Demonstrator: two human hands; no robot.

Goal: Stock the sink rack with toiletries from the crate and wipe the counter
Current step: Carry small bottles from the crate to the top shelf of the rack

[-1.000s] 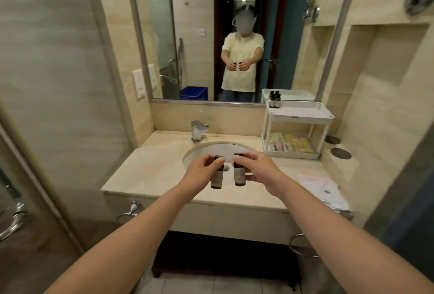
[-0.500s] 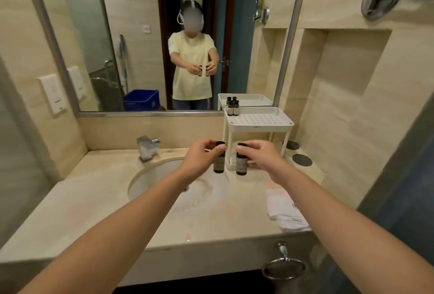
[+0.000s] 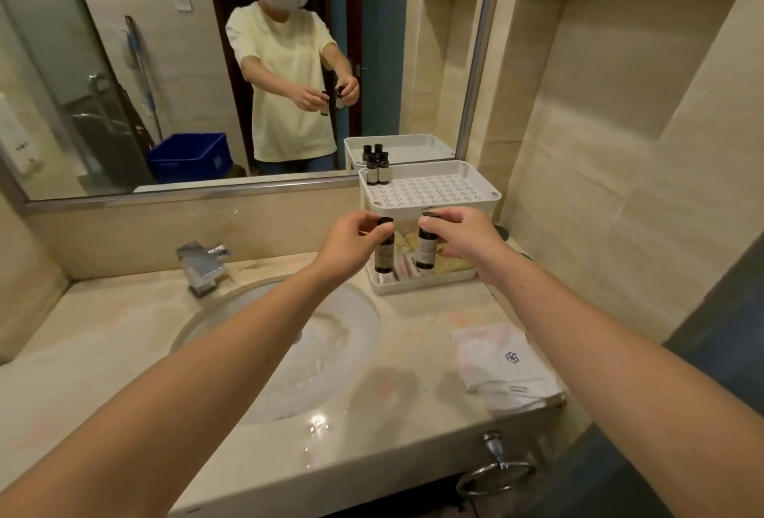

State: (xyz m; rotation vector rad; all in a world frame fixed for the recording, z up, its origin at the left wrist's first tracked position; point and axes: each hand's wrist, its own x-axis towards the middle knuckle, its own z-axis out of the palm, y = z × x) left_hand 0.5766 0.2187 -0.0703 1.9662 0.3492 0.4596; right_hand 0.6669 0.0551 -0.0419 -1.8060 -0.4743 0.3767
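Now both hands are right up at the rack [image 3: 494, 198], where half a second ago they hung over the sink [image 3: 314, 352] with the rack well behind them. The left hand [image 3: 351, 242] pinches a small dark bottle [image 3: 384, 255] by its cap between thumb and fingers [image 3: 374, 230]. The right hand [image 3: 463, 234] grips a second bottle [image 3: 426, 249] the same way. Both bottles hang upright, side by side at the centre of the frame, just below the front rim of the rack's top tray [image 3: 434, 189] and in front of its lower tray [image 3: 421, 285].

Two matching bottles [image 3: 377, 172] already stand in the top tray's far left corner, by the mirror [image 3: 165, 62]. This closing-in suggests the held pair goes up beside them next, with a lift over the rim. A folded white towel [image 3: 500, 364] lies on the surface [image 3: 421, 331] at lower right, so wiping looks not yet begun. The blue crate [image 3: 190, 158] shows only in the mirror, at left.
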